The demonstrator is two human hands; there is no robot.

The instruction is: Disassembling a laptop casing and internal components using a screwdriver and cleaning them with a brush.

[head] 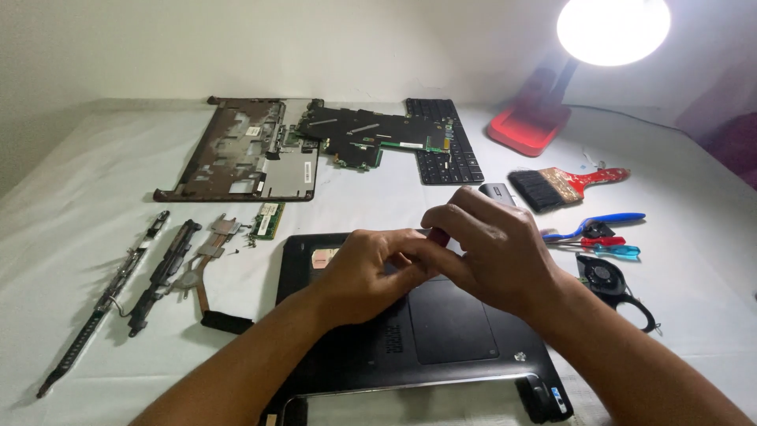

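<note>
Our left hand [371,272] and right hand [493,252] meet over the black laptop base [441,339], which lies on the bench [79,205] just before us. Both grips close together on a small red-handled tool [438,236], mostly hidden between the fingers. Behind lie the frame [236,154], motherboard [367,134] and keyboard [445,146]; a brush [564,185] and screwdrivers [599,237] sit to the right.

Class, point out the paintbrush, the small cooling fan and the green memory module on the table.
paintbrush [561,186], head view, on the ferrule.
cooling fan [602,275], head view, on the round housing.
memory module [267,220], head view, on the green board.
</note>
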